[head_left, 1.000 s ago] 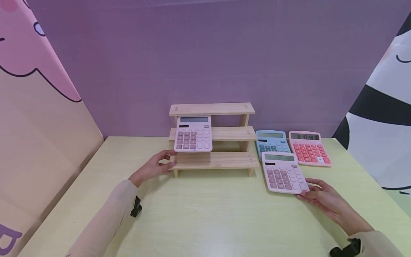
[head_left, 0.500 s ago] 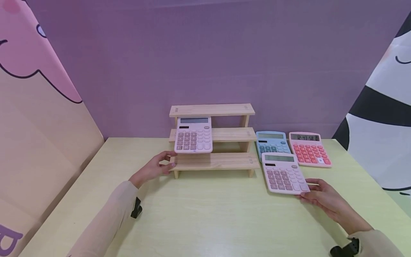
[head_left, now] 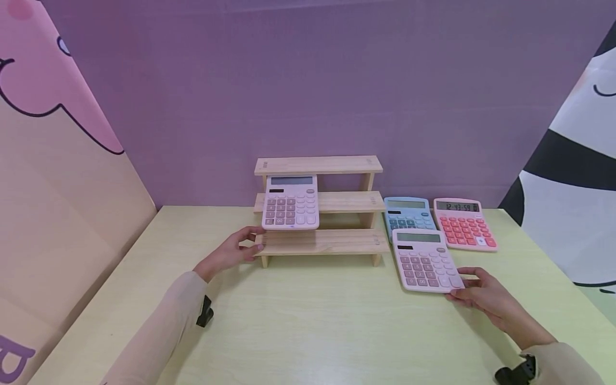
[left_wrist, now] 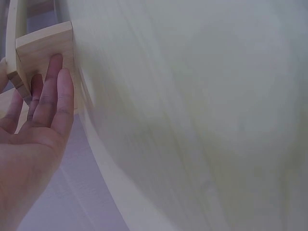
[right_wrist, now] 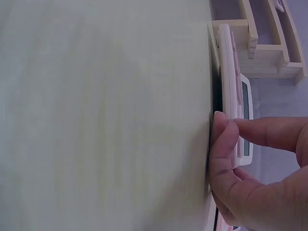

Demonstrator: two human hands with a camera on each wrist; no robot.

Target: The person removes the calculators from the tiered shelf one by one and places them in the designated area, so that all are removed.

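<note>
While your right hand (head_left: 483,299) pinches the near right corner of the pink calculator (head_left: 424,260) — thumb on top, fingers under its edge — that calculator lies on the counter (head_left: 308,321), just right of the wooden stepped shelf (head_left: 320,241). Your left hand (head_left: 231,252) rests its straight fingers (left_wrist: 57,91) against the shelf's lowest left end — a relaxed grip, holding nothing. Another pink calculator (head_left: 291,202) leans on the middle step.

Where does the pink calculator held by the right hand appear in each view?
Head: pink calculator, lower right on the table, right hand at its corner.
Left wrist: not in view.
Right wrist: seen edge-on, right of centre, pinched by fingers.
Shared landmark: three-tier wooden shelf.
</note>
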